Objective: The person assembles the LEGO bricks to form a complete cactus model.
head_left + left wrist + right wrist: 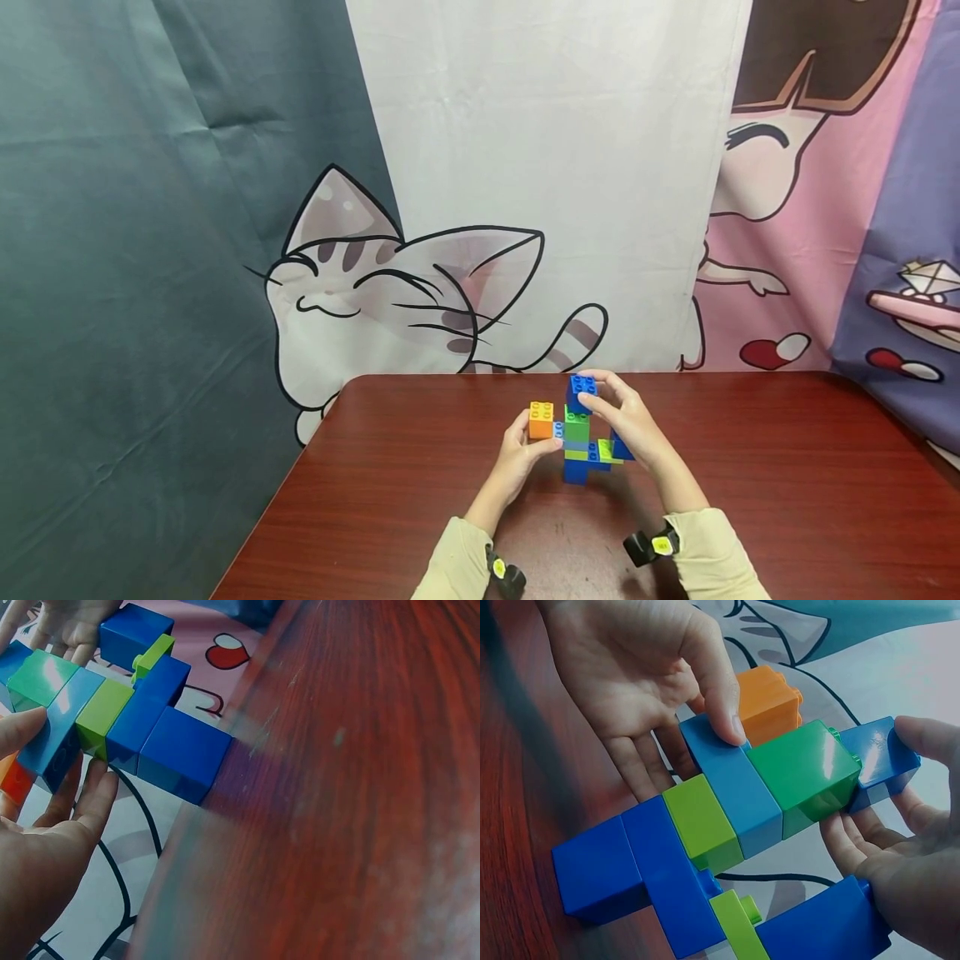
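A toy-brick build stands on the table between both hands. My left hand (pixel 513 458) grips its light-blue brick (pixel 742 799), thumb on the near face and fingers behind. My right hand (pixel 630 423) pinches a blue brick (pixel 581 393) at the top of the green brick (pixel 802 780); a green stud shows at their joint in the right wrist view. An orange brick (pixel 541 422) sits on the left end of the light-blue one. Below are a lime brick (pixel 701 817) and dark blue bricks (pixel 600 866). A side arm bears a thin lime brick (pixel 739 926) and another blue brick (pixel 825 926).
The reddish-brown wooden table (pixel 360 500) carries the build near its far edge. Behind it hangs a printed cloth (pixel 555 125) with a cartoon cat. Each wrist wears a strapped black camera, one of them the right wrist camera (pixel 641 548).
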Demonstrator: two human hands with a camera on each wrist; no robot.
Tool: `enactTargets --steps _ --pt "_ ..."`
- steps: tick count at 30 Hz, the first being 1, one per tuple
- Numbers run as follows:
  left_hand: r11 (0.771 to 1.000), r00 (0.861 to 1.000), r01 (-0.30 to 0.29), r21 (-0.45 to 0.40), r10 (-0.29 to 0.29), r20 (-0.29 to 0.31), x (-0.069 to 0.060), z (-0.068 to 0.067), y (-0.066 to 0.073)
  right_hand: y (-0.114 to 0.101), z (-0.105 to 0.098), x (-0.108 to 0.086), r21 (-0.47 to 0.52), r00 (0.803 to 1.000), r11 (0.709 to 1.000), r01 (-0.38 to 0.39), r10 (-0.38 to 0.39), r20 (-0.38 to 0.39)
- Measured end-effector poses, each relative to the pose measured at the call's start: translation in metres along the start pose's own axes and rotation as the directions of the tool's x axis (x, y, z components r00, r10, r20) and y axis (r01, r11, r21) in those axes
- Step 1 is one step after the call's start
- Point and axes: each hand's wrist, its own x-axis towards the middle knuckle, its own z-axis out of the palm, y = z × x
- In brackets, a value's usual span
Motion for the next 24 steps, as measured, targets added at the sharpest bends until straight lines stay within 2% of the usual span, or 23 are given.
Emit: enactTargets --steps 3,9,15,24 --pt "1.000 1.000 0.003 0.005 -0.003 0.002 -0.0002 -0.0001 0.0001 -0.0007 0.0001 -0.0001 0.006 1.000 1.000 -0.006 0.006 0.001" --pt "1.000 1.000 -0.015 -0.017 0.015 0.006 -0.0007 0.0005 0.0009 -0.0019 -0.0010 0.0005 0.080 0.999 0.996 -0.043 0.043 0.008" --pt "1.000 1.000 -0.014 -0.018 0.014 0.005 -0.0004 0.0002 -0.0004 -0.0024 -0.0001 -0.0003 -0.042 0.999 0.999 -0.035 0.036 0.019" --pt "1.000 1.000 -0.013 -0.016 0.013 0.002 0.0007 0.0001 -0.0005 -0.0044 0.0024 -0.0009 -0.040 0.999 0.999 0.015 -0.014 0.034"
